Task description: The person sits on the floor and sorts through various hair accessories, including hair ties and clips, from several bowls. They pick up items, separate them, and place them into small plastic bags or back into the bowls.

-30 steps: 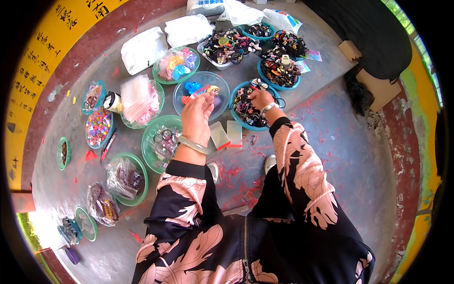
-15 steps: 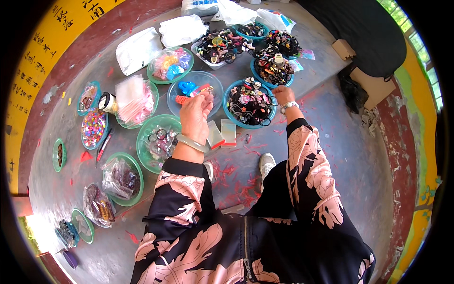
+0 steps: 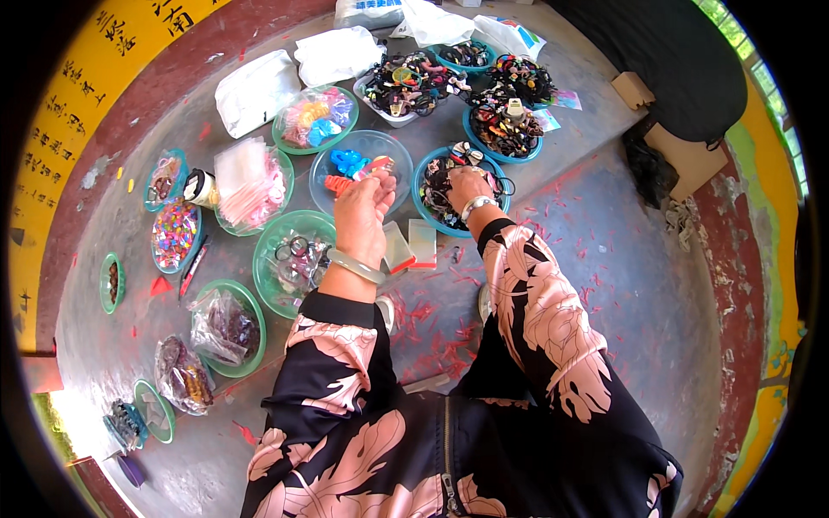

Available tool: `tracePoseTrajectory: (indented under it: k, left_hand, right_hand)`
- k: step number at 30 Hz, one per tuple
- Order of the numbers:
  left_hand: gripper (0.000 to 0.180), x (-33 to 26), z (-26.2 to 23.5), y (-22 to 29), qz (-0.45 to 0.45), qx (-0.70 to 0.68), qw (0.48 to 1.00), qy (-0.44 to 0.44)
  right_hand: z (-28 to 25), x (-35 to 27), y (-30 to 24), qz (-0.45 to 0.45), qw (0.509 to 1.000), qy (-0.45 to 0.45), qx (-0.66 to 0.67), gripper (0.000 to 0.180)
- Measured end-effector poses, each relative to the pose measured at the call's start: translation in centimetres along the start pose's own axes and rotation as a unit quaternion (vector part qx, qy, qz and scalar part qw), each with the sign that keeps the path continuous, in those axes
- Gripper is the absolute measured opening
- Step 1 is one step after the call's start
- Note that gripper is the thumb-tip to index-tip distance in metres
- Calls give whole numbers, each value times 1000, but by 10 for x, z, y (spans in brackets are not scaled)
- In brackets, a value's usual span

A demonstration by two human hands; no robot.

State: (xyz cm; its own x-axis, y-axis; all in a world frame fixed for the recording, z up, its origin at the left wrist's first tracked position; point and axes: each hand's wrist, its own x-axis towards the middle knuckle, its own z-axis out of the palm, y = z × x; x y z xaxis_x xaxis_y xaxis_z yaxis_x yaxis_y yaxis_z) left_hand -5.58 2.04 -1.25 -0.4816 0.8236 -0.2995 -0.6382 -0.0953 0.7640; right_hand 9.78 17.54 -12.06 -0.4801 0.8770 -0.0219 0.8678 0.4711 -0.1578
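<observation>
My left hand (image 3: 363,216) is raised in front of a clear round bowl (image 3: 325,197) that holds a blue bundle (image 3: 349,161) and orange-red pieces (image 3: 338,184). Its fingers are curled together, and what they hold, if anything, is hidden. My right hand (image 3: 469,192) reaches down over a blue basin (image 3: 418,193) heaped with dark hair ties (image 3: 438,186) bearing small colourful ornaments. The bent fingertips of that hand are at the pile, and I cannot make out what is between them. Two small clear boxes with red edges, one of them this box (image 3: 422,241), lie below the basin.
More blue basins (image 3: 537,154) of hair ties stand behind. To the left are green bowls (image 3: 257,293) with bagged goods, a basket of colourful beads (image 3: 175,235) and a red-black pen (image 3: 193,269). White bags (image 3: 256,92) lie farther back. Red scraps (image 3: 436,345) litter the floor by my feet.
My right hand has moved left from the far side of the blue basin to over its hair ties. My left hand stays almost in place, still curled.
</observation>
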Motion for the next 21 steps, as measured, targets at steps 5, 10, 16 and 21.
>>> tracePoseTrajectory:
  k: [5, 10, 16, 21]
  left_hand:
    - [16, -1, 1, 3, 11, -25, 1000, 8]
    - [16, -1, 2, 0, 15, -30, 999, -15]
    - [16, 1, 2, -2, 9, -33, 999, -18]
    - [15, 1, -1, -2, 8, -26, 1000, -12]
  right_hand:
    - [3, 16, 26, 141, 977, 25, 155, 19]
    - [10, 22, 67, 195, 930, -9, 311, 20]
    - [5, 14, 70, 111, 962, 36, 246, 19]
    - [-13, 11, 36, 89, 987, 28, 134, 24]
